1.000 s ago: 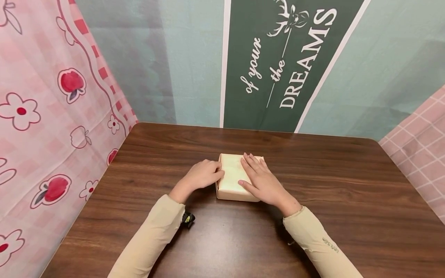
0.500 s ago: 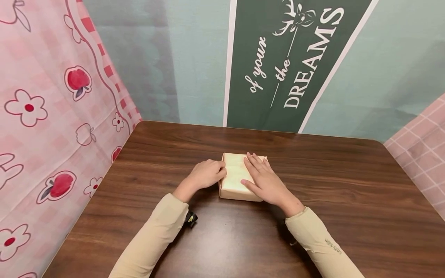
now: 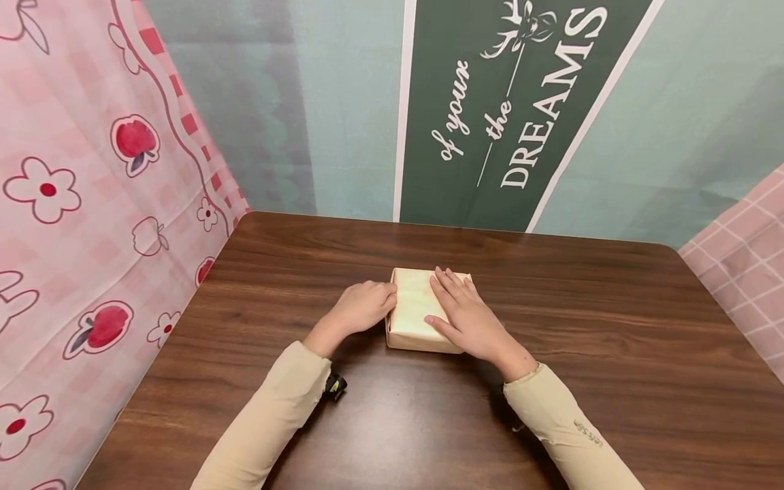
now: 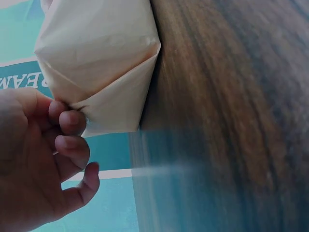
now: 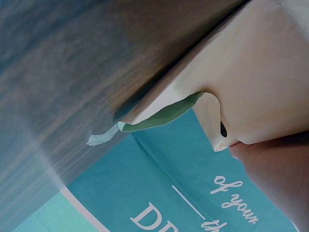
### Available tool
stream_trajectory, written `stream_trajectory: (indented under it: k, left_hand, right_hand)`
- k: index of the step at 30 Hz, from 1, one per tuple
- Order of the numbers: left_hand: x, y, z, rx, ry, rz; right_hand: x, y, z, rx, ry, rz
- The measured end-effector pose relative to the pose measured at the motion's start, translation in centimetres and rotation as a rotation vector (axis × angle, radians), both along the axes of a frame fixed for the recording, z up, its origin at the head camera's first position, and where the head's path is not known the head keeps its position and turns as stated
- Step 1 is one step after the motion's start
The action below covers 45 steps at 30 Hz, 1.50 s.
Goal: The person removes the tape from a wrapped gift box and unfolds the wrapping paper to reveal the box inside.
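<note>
A box wrapped in cream paper (image 3: 413, 309) lies on the wooden table. My left hand (image 3: 364, 305) is at its left end with fingers curled, and in the left wrist view the thumb and fingertips pinch at the point of a folded paper flap (image 4: 116, 99). My right hand (image 3: 468, 320) lies flat across the right part of the top, fingers straight. In the right wrist view, the paper at the other end stands loose, with a curled edge (image 5: 208, 113) and a greenish inner side. A short strip of clear tape (image 5: 102, 137) sticks out from that edge.
The brown wooden table (image 3: 612, 340) reaches back to a teal and green printed curtain (image 3: 349, 109). Pink patterned cloth (image 3: 79, 258) hangs at the left, and pink checked cloth (image 3: 747, 258) at the right. A small black device (image 3: 335, 386) shows by the left sleeve.
The head view shifts slightly, moving the scene a little to the right in the frame. Both hands keep their places on the box, and the left fingers make only slight movements at its end.
</note>
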<state>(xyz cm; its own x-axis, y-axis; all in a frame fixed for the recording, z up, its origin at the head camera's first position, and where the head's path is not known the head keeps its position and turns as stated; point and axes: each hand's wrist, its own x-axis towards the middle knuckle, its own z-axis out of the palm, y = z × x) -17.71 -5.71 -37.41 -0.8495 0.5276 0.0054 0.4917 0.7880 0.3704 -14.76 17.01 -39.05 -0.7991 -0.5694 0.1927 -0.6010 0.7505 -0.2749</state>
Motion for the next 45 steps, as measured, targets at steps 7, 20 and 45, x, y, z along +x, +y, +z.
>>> stream_trajectory:
  k: [7,20,45]
  left_hand:
    - [0.1,0.1,0.2,-0.014,-0.001,0.012]
    - [1.6,1.6,0.3,-0.261,0.360,0.036]
    - [0.9,0.4,-2.3,0.663,-0.105,0.207]
  right_hand:
    - [-0.1,0.1,-0.4,0.005,-0.011,-0.005]
    - [0.3,0.2,-0.6,-0.004,-0.005,-0.012]
    - [-0.1,0.2,0.2,0.022,-0.015,-0.010]
